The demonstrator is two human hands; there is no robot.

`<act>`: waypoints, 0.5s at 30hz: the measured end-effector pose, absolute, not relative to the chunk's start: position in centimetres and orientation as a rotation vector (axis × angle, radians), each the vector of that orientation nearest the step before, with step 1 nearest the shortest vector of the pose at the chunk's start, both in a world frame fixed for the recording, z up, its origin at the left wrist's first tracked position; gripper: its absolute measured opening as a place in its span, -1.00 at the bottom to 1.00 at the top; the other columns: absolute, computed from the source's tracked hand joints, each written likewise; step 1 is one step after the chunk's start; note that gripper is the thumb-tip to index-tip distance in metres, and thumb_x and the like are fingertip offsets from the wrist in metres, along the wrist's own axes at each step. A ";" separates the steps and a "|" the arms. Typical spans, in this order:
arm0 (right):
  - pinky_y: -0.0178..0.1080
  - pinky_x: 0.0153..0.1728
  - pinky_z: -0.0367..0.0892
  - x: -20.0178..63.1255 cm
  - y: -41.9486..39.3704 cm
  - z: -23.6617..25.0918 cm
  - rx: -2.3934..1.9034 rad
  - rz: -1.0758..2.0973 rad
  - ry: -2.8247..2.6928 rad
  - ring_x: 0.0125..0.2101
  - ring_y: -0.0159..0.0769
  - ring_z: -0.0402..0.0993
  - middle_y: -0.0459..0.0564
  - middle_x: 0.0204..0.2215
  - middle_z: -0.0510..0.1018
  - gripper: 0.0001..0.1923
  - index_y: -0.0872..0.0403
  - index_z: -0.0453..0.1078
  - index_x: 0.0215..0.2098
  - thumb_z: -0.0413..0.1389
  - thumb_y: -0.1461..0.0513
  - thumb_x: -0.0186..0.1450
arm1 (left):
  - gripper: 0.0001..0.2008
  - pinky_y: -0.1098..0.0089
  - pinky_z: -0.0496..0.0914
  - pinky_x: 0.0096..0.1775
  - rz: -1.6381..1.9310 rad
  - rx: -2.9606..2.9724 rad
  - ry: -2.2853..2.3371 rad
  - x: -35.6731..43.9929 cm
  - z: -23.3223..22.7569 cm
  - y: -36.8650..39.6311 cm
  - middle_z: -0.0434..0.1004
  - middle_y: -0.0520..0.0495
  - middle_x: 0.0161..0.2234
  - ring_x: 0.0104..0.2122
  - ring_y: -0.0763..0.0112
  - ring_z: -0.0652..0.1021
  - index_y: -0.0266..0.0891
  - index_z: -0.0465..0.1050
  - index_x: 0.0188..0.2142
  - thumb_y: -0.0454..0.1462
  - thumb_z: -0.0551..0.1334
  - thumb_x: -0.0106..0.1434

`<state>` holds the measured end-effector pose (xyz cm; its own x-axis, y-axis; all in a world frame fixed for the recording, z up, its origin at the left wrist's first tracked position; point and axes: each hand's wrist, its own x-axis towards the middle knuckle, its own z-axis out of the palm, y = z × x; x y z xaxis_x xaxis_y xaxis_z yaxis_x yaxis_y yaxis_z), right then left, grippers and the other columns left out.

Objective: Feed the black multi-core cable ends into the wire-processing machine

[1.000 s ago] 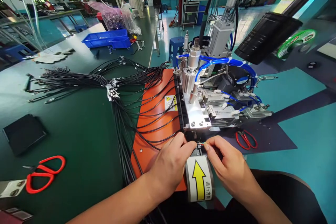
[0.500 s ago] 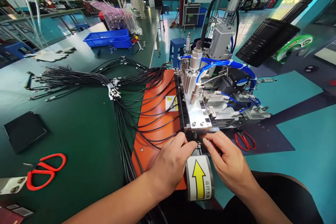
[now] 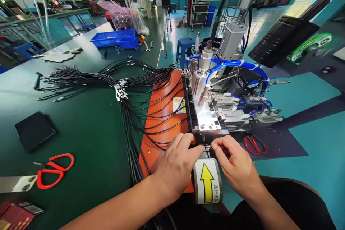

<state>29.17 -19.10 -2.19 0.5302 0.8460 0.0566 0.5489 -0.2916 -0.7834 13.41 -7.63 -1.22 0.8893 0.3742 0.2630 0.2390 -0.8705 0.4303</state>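
Both your left hand (image 3: 176,165) and right hand (image 3: 237,169) pinch the cable end (image 3: 207,147) in a narrow grip: feed it squarely under the machine head (image 3: 206,122).

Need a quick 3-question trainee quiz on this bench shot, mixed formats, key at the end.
1. True or false: the left hand and right hand meet at the front of the machine, above the yellow arrow label.
2. Which lies on the orange plate? A) black cables B) blue bin C) gloves
3. Fill in: left on the green table lie red ____.

Key: 1 true; 2 A; 3 scissors
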 end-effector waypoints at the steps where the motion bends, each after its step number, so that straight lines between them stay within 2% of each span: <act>1: -0.24 -0.24 0.25 29.2 -19.1 -2.2 -1.981 0.482 -1.132 -0.29 -0.31 0.37 -0.08 -0.32 0.43 -0.77 0.02 0.37 -0.30 -0.01 0.11 0.44 | -0.73 0.25 0.38 -0.16 0.482 2.677 0.437 13.3 -1.2 -7.6 0.35 -0.12 -0.17 -0.17 0.25 0.34 -0.23 0.47 -0.03 -0.42 0.06 0.39; 5: -0.23 -0.23 0.25 29.3 -18.9 -2.4 -1.998 0.492 -1.126 -0.28 -0.29 0.37 -0.07 -0.33 0.44 -0.76 0.03 0.38 -0.31 -0.01 0.11 0.44 | -0.74 0.24 0.35 -0.20 0.495 2.717 0.383 13.1 -1.3 -7.4 0.38 -0.11 -0.26 -0.24 0.27 0.33 -0.27 0.46 -0.04 -0.38 0.03 0.42; 10: -0.24 -0.25 0.25 29.3 -18.7 -2.0 -2.032 0.598 -1.042 -0.32 -0.30 0.37 -0.09 -0.34 0.46 -0.75 0.03 0.38 -0.32 0.00 0.08 0.42 | -0.77 0.24 0.31 -0.24 0.499 2.750 0.466 13.1 -1.4 -7.4 0.37 -0.09 -0.34 -0.31 0.27 0.32 -0.29 0.47 -0.20 -0.40 0.03 0.41; 15: -0.27 -0.34 0.22 29.2 -18.5 -1.3 -2.079 0.715 -0.994 -0.39 -0.31 0.32 -0.12 -0.42 0.44 -0.70 0.02 0.32 -0.34 -0.05 0.03 0.43 | -0.76 0.20 0.32 -0.24 0.494 2.769 0.477 13.0 -1.1 -7.6 0.38 -0.11 -0.32 -0.30 0.24 0.33 -0.30 0.48 -0.15 -0.43 0.04 0.39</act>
